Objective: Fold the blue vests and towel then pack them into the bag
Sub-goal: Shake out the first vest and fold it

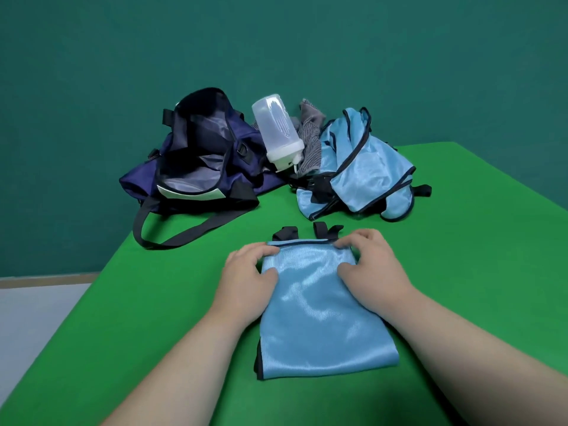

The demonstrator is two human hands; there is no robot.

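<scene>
One folded blue vest (319, 315) is laid flat on the green counter (153, 348), nearest the camera at about 6 o'clock. Two hands are seen on its far end. The left hand (249, 272) is set at the vest's left edge with its fingers curled around the far left corner, thumb on top of the fabric. The right hand (368, 265) is set at the right edge, its fingertips pinching the dark-trimmed far hem near the right corner, thumb pressed on the cloth. Both forearms are bare. Two black straps (307, 232) are seen poking out just beyond the folded hem.

Farther off, at about 1 o'clock, a crumpled heap of blue vests (362, 170) with dark piping and black buckled straps is piled; the number of vests in it cannot be told. Touching the heap's left side, one grey towel (309, 139) is bunched up. One translucent plastic bottle (276, 130) with a white cap is leaned cap-down against the towel, between heap and bag.

At about 11 o'clock, one navy bag (199, 161) is stood wide open, its grey lining visible, and one black shoulder strap (172, 229) is looped forward across the counter. A teal wall (276, 41) is seen behind everything.
</scene>
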